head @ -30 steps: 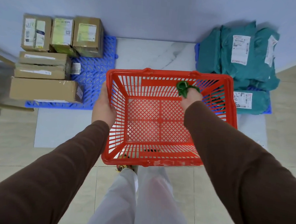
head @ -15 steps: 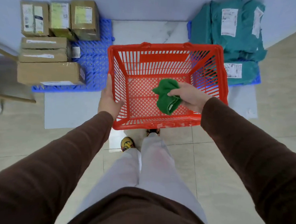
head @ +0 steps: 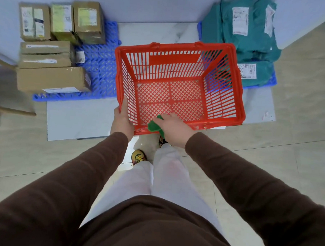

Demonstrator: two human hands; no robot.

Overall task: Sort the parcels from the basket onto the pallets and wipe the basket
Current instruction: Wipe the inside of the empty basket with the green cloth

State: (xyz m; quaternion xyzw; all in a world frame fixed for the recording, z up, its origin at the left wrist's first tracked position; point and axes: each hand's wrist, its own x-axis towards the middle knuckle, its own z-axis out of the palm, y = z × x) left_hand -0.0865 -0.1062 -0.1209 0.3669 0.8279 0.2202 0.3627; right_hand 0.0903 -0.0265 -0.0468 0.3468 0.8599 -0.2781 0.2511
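Left hand [head: 122, 120] around slatted red basket [head: 235, 85] wall, right hand [head: 176, 131] clutching crumpled green cloth [head: 154, 125].

Pale lavender-grey wall [head: 145, 3] along the top of the view, meeting the floor in a straight line. Floor of large beige tiles [head: 297, 158] with thin dark grout lines. A lighter white marble-patterned slab [head: 159, 31], grey-veined, lies on the floor against the wall. At far left, blurred wooden furniture legs [head: 9, 111]. Lighting soft and even, with faint shadows on the wall.
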